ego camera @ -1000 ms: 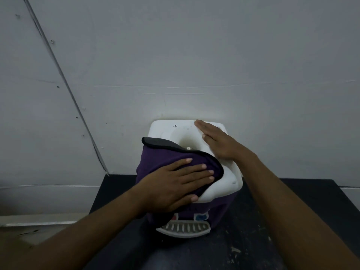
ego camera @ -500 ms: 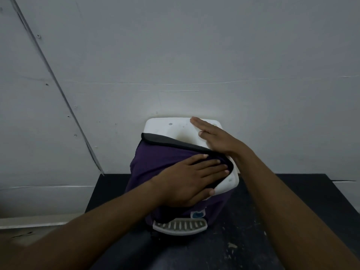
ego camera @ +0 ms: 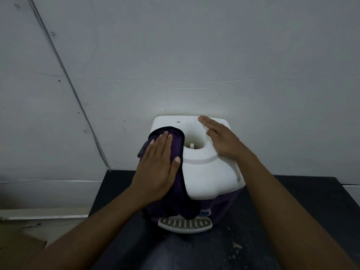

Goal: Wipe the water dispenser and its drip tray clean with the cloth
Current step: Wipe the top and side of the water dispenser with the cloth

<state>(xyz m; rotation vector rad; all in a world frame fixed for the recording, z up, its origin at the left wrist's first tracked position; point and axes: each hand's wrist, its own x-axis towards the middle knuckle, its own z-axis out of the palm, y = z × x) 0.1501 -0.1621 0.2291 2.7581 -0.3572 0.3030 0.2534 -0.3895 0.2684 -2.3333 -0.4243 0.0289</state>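
Cloth, dark purple, lies over the left part of the water dispenser's white top. It hangs down the front-left corner, and its lower end reaches just above the drip tray. Left hand lies flat on it, fingers straight and close together, thumb out to the side. It presses the fabric onto the top; nothing is pinched. Right hand is flat on the right side of the top, beside the bottle well. Its fingers are straight and hold nothing; it looks like it steadies the unit.

Step in hand, by my read: wiping the top cover. To do it well:
- Press with the whole palm.
- Sweep in overlapping passes from back edge to front.
- Work round the rim of the well, where faint specks show.
- Shift the bracing hand so the patch under it gets wiped too.
- Push evenly, since the unit could slide on the black table.
- Gather the dangling end so it doesn't drag.

Tray and front look not yet done.

Dispenser stands upright on the table, back against or just beside the grey wall. Its front and the slotted tray face the person. Long axis looks vertical, though the view from above foreshortens it. Cloth's long axis runs from the back-left of the top down over the front edge toward the tray.
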